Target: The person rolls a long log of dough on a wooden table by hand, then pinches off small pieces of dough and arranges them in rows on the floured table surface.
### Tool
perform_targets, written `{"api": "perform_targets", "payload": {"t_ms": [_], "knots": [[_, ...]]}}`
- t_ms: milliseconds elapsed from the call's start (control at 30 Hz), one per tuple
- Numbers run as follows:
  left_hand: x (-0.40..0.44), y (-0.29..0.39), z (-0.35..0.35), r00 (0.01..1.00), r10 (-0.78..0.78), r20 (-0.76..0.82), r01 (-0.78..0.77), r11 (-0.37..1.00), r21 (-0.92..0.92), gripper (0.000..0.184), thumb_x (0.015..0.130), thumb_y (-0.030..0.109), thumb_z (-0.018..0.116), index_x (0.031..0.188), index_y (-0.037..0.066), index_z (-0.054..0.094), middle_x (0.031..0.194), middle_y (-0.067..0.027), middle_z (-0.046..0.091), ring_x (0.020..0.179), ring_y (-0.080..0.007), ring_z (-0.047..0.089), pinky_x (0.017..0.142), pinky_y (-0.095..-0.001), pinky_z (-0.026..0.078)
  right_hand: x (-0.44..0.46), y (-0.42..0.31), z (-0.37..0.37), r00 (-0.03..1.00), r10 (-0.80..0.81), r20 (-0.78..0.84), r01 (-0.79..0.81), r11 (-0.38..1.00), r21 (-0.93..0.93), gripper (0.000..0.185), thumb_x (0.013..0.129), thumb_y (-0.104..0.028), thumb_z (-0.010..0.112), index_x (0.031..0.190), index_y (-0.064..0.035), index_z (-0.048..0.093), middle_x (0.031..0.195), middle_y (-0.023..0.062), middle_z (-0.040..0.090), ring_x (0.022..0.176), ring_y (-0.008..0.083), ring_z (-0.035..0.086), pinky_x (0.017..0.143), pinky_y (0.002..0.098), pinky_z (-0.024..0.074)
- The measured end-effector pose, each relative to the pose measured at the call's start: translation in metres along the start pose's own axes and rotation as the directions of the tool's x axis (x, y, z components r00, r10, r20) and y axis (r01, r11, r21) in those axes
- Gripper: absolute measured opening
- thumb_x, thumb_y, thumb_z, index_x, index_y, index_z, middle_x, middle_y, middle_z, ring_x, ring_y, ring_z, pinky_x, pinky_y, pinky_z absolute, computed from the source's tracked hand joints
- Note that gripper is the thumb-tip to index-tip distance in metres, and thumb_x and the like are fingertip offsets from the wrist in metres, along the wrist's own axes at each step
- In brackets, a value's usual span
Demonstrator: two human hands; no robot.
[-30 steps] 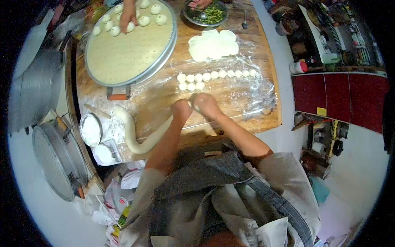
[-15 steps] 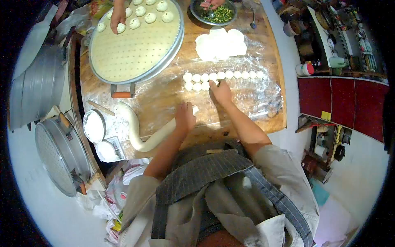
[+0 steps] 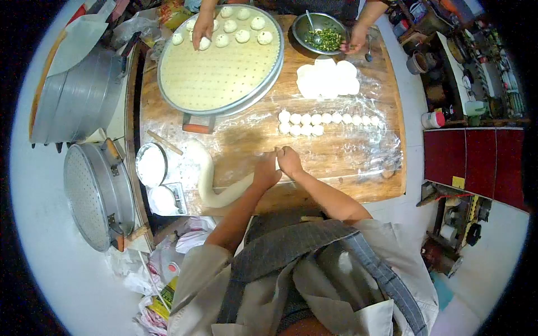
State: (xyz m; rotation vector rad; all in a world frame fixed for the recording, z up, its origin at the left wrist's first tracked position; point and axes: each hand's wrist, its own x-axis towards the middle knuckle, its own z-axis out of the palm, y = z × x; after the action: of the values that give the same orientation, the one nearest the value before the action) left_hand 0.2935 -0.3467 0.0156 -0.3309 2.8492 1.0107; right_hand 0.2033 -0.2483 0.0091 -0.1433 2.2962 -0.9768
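Along the near left of the floured bench: one dough rope, bent like a hook. Long axis runs from beside a wooden stick toward the person, then turns right and slightly away, ending at the left hand. Left hand: wrapped around the rope's right end, nearer of the two to its length. Right hand: together with the left, fingers at the rope's tip; whether they pinch dough, cannot tell. Dough pieces: one long row, one short, just beyond the right hand, apart from it. Flattened wrappers: overlapping, farther off. Perforated steamer tray: left of the wrappers, bearing round buns.
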Motion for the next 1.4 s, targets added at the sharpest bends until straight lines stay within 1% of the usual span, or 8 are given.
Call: {"api": "perform_targets", "payload": {"t_ms": [200,433,500,700,867,1133,1267,1400], "knots": [[0.036,-0.014,0.054,0.998,0.042,-0.043,-0.041,0.999,0.030,0.030,0.083,0.031,0.064,0.095,0.003,0.064,0.093,-0.0232,0.066,0.087,-0.0427,0.063,0.077,-0.0526,0.050,-0.010,0.008,-0.020,0.984,-0.123,-0.131,0.135,0.987,0.086,0.029,0.093,-0.024,0.056,0.096,0.0025,0.066,0.086,0.0261,0.068,0.083,0.0397,0.066,0.078,0.0443,0.0517],[0.061,-0.005,0.064,0.990,-0.025,0.140,0.007,0.991,0.132,0.036,0.081,0.041,0.068,0.091,0.007,0.074,0.084,-0.0186,0.071,0.081,-0.0368,0.070,0.074,-0.0478,0.054,-0.038,-0.035,-0.128,0.867,0.030,0.497,-0.147,0.969,0.197,0.017,0.088,-0.018,0.062,0.098,-0.0076,0.071,0.089,0.0055,0.067,0.062,0.0129,0.057,0.048,0.0239,0.0476],[0.070,0.019,0.044,0.995,-0.085,0.044,0.075,0.981,0.180,0.040,0.076,0.046,0.074,0.085,0.006,0.073,0.083,-0.0182,0.071,0.077,-0.0354,0.070,0.070,-0.0475,0.055,0.013,0.045,-0.126,0.965,-0.082,0.251,0.045,0.987,0.152,0.018,0.089,-0.016,0.062,0.101,-0.0060,0.070,0.088,0.0067,0.067,0.061,0.0139,0.058,0.049,0.0247,0.0487],[0.045,0.023,0.023,0.999,0.042,0.018,-0.044,0.991,0.125,0.048,0.074,0.043,0.075,0.098,0.002,0.066,0.105,-0.0209,0.065,0.102,-0.0378,0.062,0.090,-0.0511,0.048,0.061,0.081,-0.157,0.939,0.329,-0.101,-0.161,0.679,0.716,0.032,0.085,-0.016,0.069,0.106,0.0063,0.059,0.088,0.0141,0.067,0.061,0.0178,0.064,0.054,0.0318,0.0528],[0.032,0.022,0.023,0.988,0.155,-0.019,-0.148,0.970,0.192,0.054,0.072,0.035,0.076,0.110,0.001,0.059,0.116,-0.0234,0.058,0.110,-0.0410,0.055,0.098,-0.0535,0.041,0.075,0.061,-0.134,0.863,0.056,-0.503,0.024,0.988,0.152,0.044,0.083,-0.029,0.073,0.104,0.0079,0.060,0.088,0.0215,0.067,0.079,0.0302,0.068,0.073,0.0411,0.0526],[0.015,0.007,0.044,0.986,-0.001,-0.168,0.040,0.973,0.228,0.045,0.070,0.011,0.070,0.110,-0.003,0.055,0.116,-0.0268,0.055,0.112,-0.0439,0.052,0.099,-0.0530,0.041,0.037,0.054,-0.139,0.932,0.092,-0.351,-0.129,0.988,-0.083,0.064,0.090,-0.055,0.060,0.095,0.0081,0.061,0.093,0.0282,0.067,0.086,0.0390,0.065,0.079,0.0458,0.0501],[0.013,0.012,0.021,0.998,-0.034,-0.045,0.039,0.991,0.126,0.042,0.070,0.006,0.067,0.109,-0.002,0.056,0.110,-0.0272,0.057,0.110,-0.0439,0.052,0.097,-0.0523,0.041,0.012,0.030,-0.060,0.999,0.000,0.054,0.009,0.986,-0.168,0.065,0.095,-0.055,0.052,0.096,0.0098,0.059,0.091,0.0292,0.066,0.089,0.0378,0.065,0.080,0.0478,0.0496],[0.014,0.018,-0.007,0.998,0.046,-0.035,-0.046,0.999,0.005,0.041,0.073,0.013,0.070,0.109,-0.001,0.057,0.104,-0.0253,0.060,0.102,-0.0427,0.057,0.089,-0.0499,0.046,0.001,0.008,-0.005,0.997,-0.075,0.011,0.075,0.997,-0.022,0.058,0.099,-0.048,0.047,0.095,0.0091,0.059,0.091,0.0343,0.064,0.089,0.0454,0.064,0.080,0.0510,0.0495]]}}
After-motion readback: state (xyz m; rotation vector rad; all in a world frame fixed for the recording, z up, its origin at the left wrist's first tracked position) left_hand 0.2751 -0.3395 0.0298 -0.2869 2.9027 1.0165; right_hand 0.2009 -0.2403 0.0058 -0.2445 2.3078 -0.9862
